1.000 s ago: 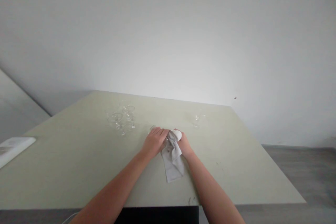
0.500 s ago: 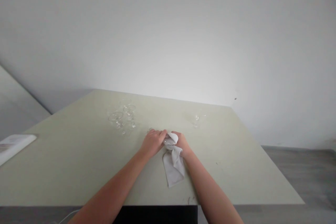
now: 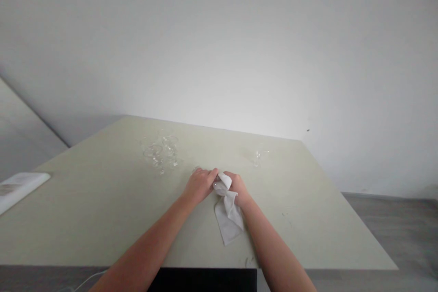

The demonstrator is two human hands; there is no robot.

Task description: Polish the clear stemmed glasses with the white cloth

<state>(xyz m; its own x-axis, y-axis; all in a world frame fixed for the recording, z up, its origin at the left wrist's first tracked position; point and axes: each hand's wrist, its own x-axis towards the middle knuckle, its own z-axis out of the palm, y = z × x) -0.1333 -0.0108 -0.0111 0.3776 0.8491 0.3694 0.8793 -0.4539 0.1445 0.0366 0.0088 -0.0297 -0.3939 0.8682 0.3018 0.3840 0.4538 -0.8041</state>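
My left hand (image 3: 201,184) is closed around a clear glass (image 3: 219,186). Part of it shows between my hands, and a bit of its edge peeks out beyond my left fingers; the rest is hidden. A white cloth (image 3: 228,221) is gripped in my closed right hand (image 3: 237,186), bunched against the glass, its loose end hanging toward the table's front edge. Both hands are close together over the middle of the table.
Several clear stemmed glasses (image 3: 155,151) stand grouped at the back left of the pale table (image 3: 102,219). Another clear glass (image 3: 257,159) is at the back right. A white flat object (image 3: 25,187) lies at the left edge, and a wall (image 3: 219,54) rises behind.
The cloth's hanging end has swung slightly to the right. Both hands keep nearly the same place and hold; the view has shifted a little.
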